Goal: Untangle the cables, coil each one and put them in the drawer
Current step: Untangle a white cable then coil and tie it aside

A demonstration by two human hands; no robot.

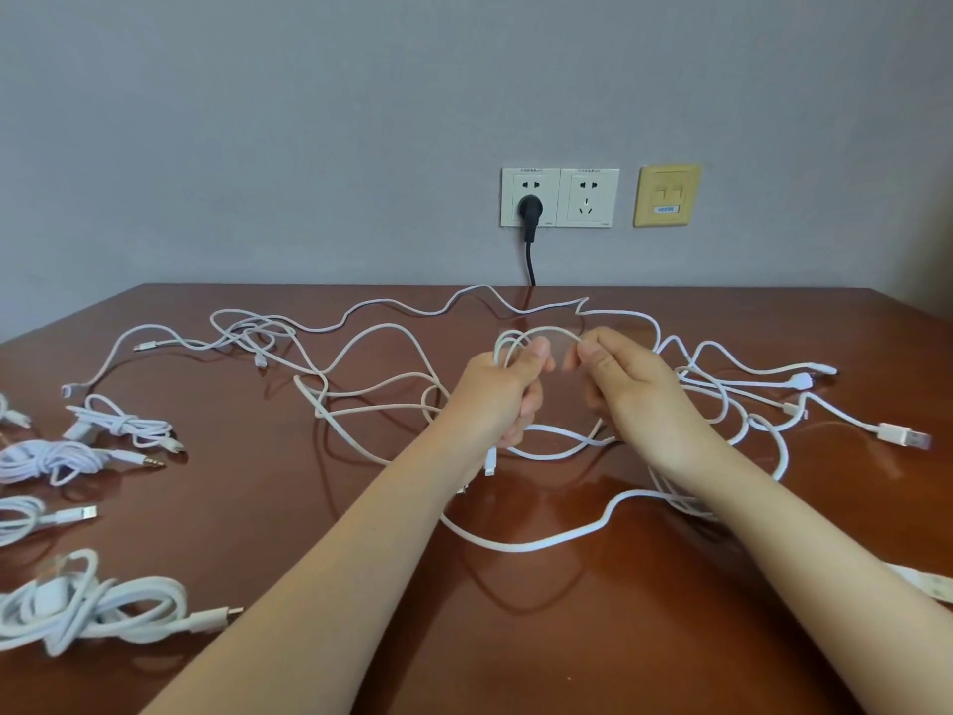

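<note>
White cable (pixel 499 348), part-wound into a few loops, sat above the middle of the table, raised clear of the wood in both hands. The left hand (pixel 503 389) gripped the loops, thumb on top and fingers curled beneath. The right hand (pixel 626 389) pinched the running strand just beside it between thumb and forefinger, and the stretch between the two hands was blurred. By my judgement the step in hand was coiling this one lead, with the untangling only partly done: its tail appeared to trail down into the loose cables (pixel 521 548) sprawled across the brown wooden table (pixel 361 637). The next move would call for the right hand to feed another turn to the left, drawing slack gently so that no crossing strand snagged. Both forearms reached forward from the near edge, wrists close together. Finished bundles (pixel 87 606) lay along the left edge, well apart from the tangle. No drawer showed.
</note>
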